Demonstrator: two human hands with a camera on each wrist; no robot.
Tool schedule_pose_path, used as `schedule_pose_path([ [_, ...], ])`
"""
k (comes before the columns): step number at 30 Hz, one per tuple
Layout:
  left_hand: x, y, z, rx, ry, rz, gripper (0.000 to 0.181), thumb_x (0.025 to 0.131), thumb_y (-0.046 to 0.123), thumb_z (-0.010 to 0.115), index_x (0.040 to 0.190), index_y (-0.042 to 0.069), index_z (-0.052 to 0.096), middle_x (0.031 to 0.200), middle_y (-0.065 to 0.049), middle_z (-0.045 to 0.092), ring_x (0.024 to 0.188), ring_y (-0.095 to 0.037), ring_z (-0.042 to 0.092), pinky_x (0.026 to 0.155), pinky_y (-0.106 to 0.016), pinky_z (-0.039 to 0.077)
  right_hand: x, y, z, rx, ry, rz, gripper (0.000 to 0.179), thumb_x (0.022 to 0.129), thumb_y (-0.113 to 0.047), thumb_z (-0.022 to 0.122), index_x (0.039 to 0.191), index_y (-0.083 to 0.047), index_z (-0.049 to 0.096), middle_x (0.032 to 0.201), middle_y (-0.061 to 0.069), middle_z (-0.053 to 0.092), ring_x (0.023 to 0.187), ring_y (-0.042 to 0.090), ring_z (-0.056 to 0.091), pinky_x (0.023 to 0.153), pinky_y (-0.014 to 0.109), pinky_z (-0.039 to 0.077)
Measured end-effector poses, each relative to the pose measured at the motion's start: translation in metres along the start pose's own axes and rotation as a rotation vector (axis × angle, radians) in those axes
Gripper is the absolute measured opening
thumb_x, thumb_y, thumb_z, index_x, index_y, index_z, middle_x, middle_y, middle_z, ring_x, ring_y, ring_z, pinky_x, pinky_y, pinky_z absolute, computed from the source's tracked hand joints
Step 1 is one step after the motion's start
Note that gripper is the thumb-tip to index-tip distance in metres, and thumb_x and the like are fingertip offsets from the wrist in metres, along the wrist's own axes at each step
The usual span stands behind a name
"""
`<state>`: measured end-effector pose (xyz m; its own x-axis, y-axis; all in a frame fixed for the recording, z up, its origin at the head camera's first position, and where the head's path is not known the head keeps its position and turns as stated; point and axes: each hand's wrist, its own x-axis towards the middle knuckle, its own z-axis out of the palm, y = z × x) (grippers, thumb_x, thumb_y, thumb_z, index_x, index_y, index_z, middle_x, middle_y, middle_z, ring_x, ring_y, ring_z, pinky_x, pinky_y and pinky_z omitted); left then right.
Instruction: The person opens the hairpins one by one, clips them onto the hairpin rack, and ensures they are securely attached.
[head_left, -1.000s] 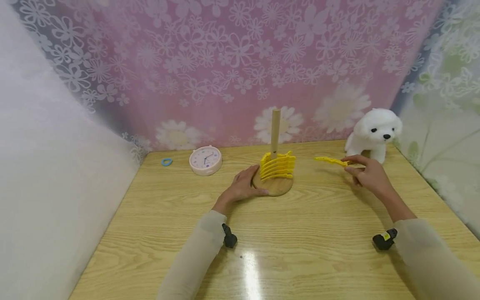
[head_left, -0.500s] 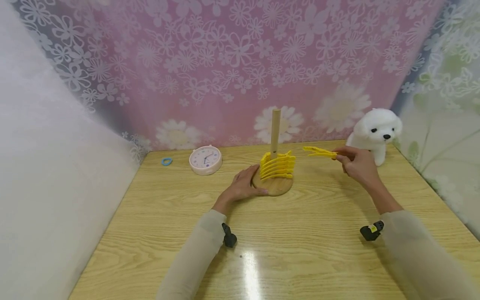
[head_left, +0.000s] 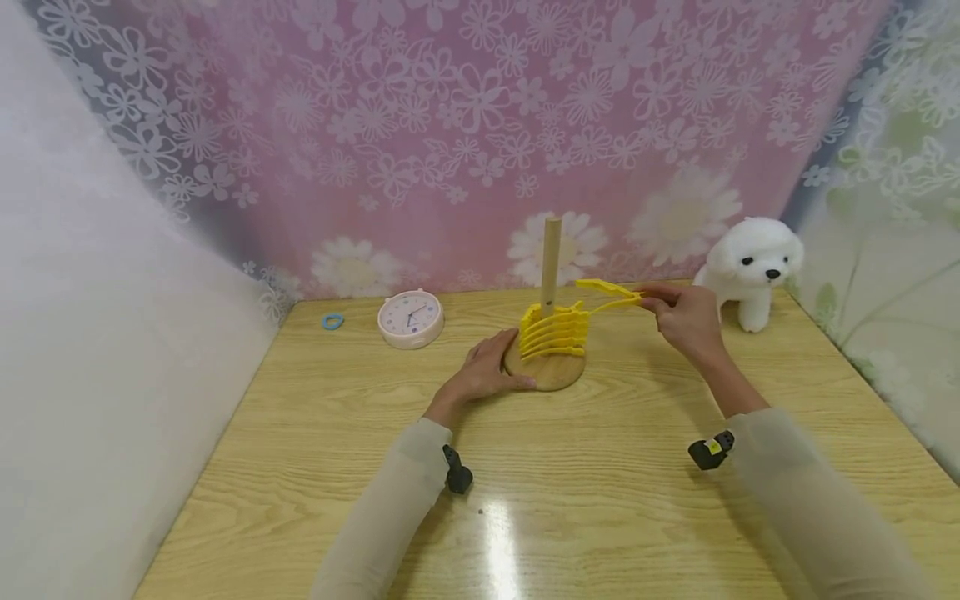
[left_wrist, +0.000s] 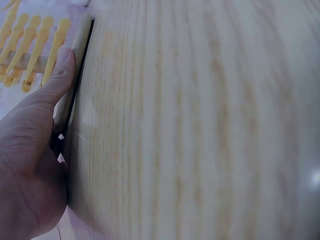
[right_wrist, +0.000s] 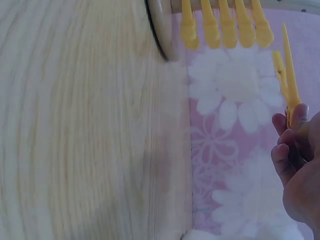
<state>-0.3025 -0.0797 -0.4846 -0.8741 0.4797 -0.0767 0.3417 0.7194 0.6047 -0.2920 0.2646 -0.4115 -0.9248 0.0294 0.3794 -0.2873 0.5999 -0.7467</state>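
A round wooden base [head_left: 553, 374] with an upright wooden post [head_left: 551, 260] stands at the table's back middle. Several yellow hair clips [head_left: 553, 335] are stacked around the lower post; the left wrist view shows these stacked clips [left_wrist: 35, 45] in a row. My left hand [head_left: 483, 371] holds the base by its left side, thumb along the front rim. To the right of the post, my right hand [head_left: 686, 323] pinches another yellow hair clip [head_left: 600, 286] by its rear end. That clip's jaws are spread and point left toward the post, just above the stack. In the right wrist view, this clip [right_wrist: 291, 75] is apart from the others.
A pink clock [head_left: 410, 318] lies left of the base, with a small blue ring [head_left: 333, 322] farther left. A white plush dog [head_left: 750, 267] stands at the back right. Behind the wooden table [head_left: 585, 500] hangs a pink flowered cloth [head_left: 465, 150].
My right hand has moved left and slightly up, bringing the hair clip near the post. The clip's jaws have spread apart. My left hand has stayed at the base.
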Motion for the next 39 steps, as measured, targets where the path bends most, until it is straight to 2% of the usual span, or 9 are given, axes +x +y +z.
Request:
schedule_pose_path([
  [3,-0.001,0.001,0.0,-0.01,0.0,-0.003,0.107,0.09,0.061,0.075,0.169,0.022,0.014,0.174,0.0,0.016,0.16,-0.024,0.012,0.129,-0.047,0.005,0.004,-0.005,0.008,0.006,0.01,-0.03,0.025,0.105,-0.004,0.059,0.124,0.0,0.075,0.107,0.026,0.076,0.038,0.002,0.042,0.035,0.027,0.025],
  [10,-0.002,0.0,0.0,-0.01,0.004,0.003,0.107,0.09,0.061,0.074,0.169,0.022,0.013,0.175,0.001,0.015,0.16,-0.024,0.012,0.129,-0.047,0.005,0.012,-0.021,0.027,0.048,-0.002,-0.024,0.025,0.104,0.0,0.058,0.122,0.002,0.076,0.108,0.027,0.075,0.041,-0.004,0.044,0.036,0.027,0.022],
  [14,-0.002,0.0,0.0,-0.012,0.008,0.004,0.106,0.09,0.06,0.074,0.169,0.022,0.014,0.174,0.001,0.016,0.16,-0.023,0.013,0.129,-0.047,0.006,0.015,-0.029,0.039,0.088,0.004,-0.033,0.025,0.102,0.005,0.058,0.117,0.004,0.077,0.105,0.027,0.076,0.068,-0.011,0.065,0.039,0.025,0.023],
  [16,-0.002,-0.001,0.001,-0.013,0.008,0.004,0.106,0.091,0.06,0.074,0.169,0.022,0.014,0.174,0.001,0.016,0.16,-0.023,0.013,0.129,-0.046,0.006,0.016,-0.031,0.044,0.089,0.007,-0.045,0.024,0.1,0.007,0.06,0.115,0.003,0.078,0.103,0.025,0.076,0.07,-0.009,0.066,0.04,0.025,0.024],
  [20,-0.001,-0.002,0.002,-0.028,0.009,0.005,0.106,0.09,0.06,0.074,0.169,0.022,0.014,0.174,0.001,0.016,0.16,-0.023,0.013,0.129,-0.047,0.005,0.015,-0.033,0.051,0.062,0.009,-0.071,0.02,0.1,0.0,0.067,0.115,0.0,0.08,0.104,0.022,0.077,0.047,0.002,0.048,0.041,0.025,0.023],
  [23,0.0,-0.002,0.002,-0.026,0.011,0.001,0.107,0.09,0.061,0.075,0.169,0.023,0.014,0.174,0.001,0.017,0.16,-0.023,0.013,0.129,-0.047,0.006,0.016,-0.034,0.054,0.046,0.009,-0.086,0.02,0.1,-0.004,0.068,0.116,-0.003,0.08,0.106,0.021,0.078,0.041,0.008,0.032,0.041,0.024,0.021],
  [26,0.0,-0.002,0.002,-0.017,0.011,-0.004,0.107,0.089,0.061,0.075,0.169,0.023,0.014,0.174,0.001,0.017,0.16,-0.023,0.013,0.129,-0.047,0.006,0.017,-0.036,0.057,0.032,0.006,-0.102,0.02,0.101,-0.003,0.067,0.116,-0.004,0.08,0.105,0.021,0.078,0.04,0.008,0.03,0.04,0.024,0.021],
  [31,0.001,-0.001,0.002,-0.013,0.013,-0.003,0.107,0.089,0.061,0.075,0.169,0.022,0.015,0.174,0.001,0.017,0.16,-0.024,0.013,0.129,-0.047,0.006,0.017,-0.041,0.062,-0.021,-0.001,-0.149,0.02,0.101,-0.006,0.068,0.116,-0.005,0.081,0.105,0.019,0.078,0.045,0.01,0.043,0.041,0.025,0.024],
  [39,0.0,-0.001,0.001,-0.015,0.003,-0.006,0.107,0.09,0.061,0.075,0.169,0.023,0.014,0.174,0.002,0.017,0.16,-0.024,0.013,0.129,-0.047,0.006,0.016,-0.043,0.064,-0.068,0.007,-0.188,0.019,0.1,-0.008,0.07,0.115,-0.008,0.081,0.105,0.016,0.079,0.066,0.028,0.07,0.041,0.026,0.023],
])
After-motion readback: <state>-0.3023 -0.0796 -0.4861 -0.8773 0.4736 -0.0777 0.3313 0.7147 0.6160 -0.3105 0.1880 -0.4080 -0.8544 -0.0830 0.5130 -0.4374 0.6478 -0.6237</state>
